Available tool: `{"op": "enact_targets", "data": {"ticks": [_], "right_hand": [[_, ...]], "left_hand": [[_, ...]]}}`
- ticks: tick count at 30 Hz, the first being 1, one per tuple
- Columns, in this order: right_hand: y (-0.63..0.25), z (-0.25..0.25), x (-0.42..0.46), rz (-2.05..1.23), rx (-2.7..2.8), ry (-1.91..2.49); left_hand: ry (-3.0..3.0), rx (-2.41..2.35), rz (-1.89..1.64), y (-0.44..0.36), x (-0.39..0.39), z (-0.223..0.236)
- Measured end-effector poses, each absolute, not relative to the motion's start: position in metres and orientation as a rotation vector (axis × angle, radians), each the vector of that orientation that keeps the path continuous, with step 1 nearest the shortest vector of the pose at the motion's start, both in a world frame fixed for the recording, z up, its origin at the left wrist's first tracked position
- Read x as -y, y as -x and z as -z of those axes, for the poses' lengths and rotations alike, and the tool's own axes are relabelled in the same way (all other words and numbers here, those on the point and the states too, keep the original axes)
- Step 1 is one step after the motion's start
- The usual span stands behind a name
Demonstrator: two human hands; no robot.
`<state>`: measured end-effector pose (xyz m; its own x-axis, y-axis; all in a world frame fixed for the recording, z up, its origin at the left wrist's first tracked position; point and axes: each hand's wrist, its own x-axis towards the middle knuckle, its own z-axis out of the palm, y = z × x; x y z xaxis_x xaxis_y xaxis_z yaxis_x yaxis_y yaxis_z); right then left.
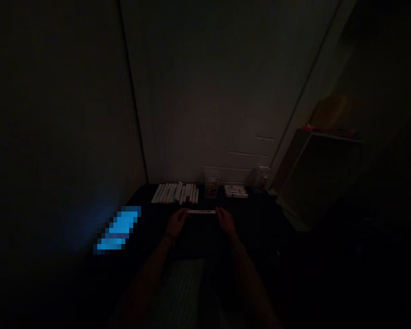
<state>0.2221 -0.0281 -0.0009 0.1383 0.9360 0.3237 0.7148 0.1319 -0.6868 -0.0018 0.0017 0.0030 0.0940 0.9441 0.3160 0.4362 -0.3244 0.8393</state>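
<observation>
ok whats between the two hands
In the head view, a white marker spans the gap between the left hand and the right hand.

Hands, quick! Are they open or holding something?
Left hand: holding one end of a white marker.
Right hand: holding the other end.
</observation>
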Motion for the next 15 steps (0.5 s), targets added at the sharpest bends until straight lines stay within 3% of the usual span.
{"op": "enact_targets", "data": {"ticks": [15], "right_hand": [[-0.2211,-0.0043,0.0335,-0.347,1.626,1.637]], "left_hand": [[-1.874,-1.390,-1.162,0.0019,-0.0018,-0.0012]]}}
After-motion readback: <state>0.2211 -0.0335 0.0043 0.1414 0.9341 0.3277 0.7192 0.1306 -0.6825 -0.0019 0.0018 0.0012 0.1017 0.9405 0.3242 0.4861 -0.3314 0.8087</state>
